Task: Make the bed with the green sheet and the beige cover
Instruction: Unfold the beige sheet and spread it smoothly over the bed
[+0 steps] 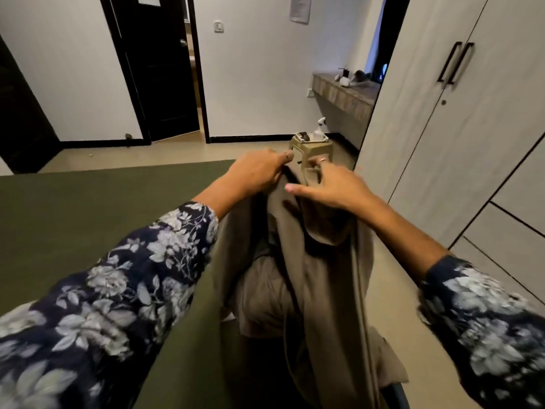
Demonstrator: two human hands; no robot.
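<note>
The green sheet [97, 208] lies flat and smooth over the bed, filling the left half of the view. The beige cover [321, 276] hangs bunched in long folds in front of me, above the bed's right edge. My left hand [259, 169] grips the top of the cover, fingers curled round the fabric. My right hand [330, 187] is just to the right of it, on the same raised edge; its thumb points left and its fingers curl down into the cloth. Both hands are held close together at chest height.
A beige plastic stool [312, 150] with a spray bottle [320, 129] on it stands on the floor beyond my hands. White wardrobe doors [460, 137] rise on the right. A wall shelf [345, 93] and a dark open door [159, 69] are at the back.
</note>
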